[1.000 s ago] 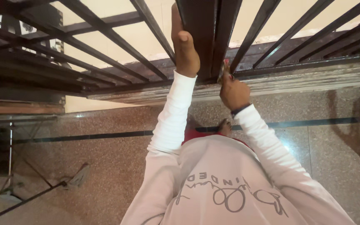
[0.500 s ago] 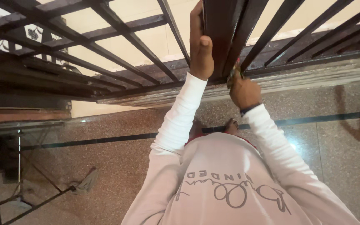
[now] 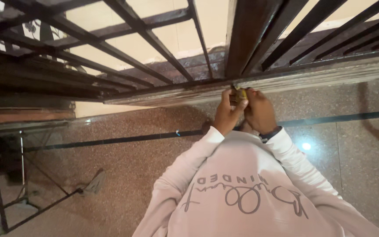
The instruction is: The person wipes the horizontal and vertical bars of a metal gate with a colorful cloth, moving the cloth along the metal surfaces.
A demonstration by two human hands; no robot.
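My left hand (image 3: 225,113) and my right hand (image 3: 259,113) are close together at the foot of a dark vertical post (image 3: 246,35) of a metal grille. Between their fingertips is a small yellowish object (image 3: 241,93), pressed against the worn bottom rail (image 3: 321,74). Both hands pinch it; what kind of thing it is cannot be made out. A dark band sits on my right wrist (image 3: 270,134). My white sleeves and white sweatshirt (image 3: 251,193) with grey lettering fill the lower middle of the view.
Dark slanted grille bars (image 3: 128,39) cross the top of the view. Below lies a speckled reddish stone floor (image 3: 123,166) with a black stripe (image 3: 110,141). A thin metal stand (image 3: 20,175) is at the lower left.
My left hand let go of the vertical post higher up and came down beside my right hand at the bottom rail. The view shifted right and down.
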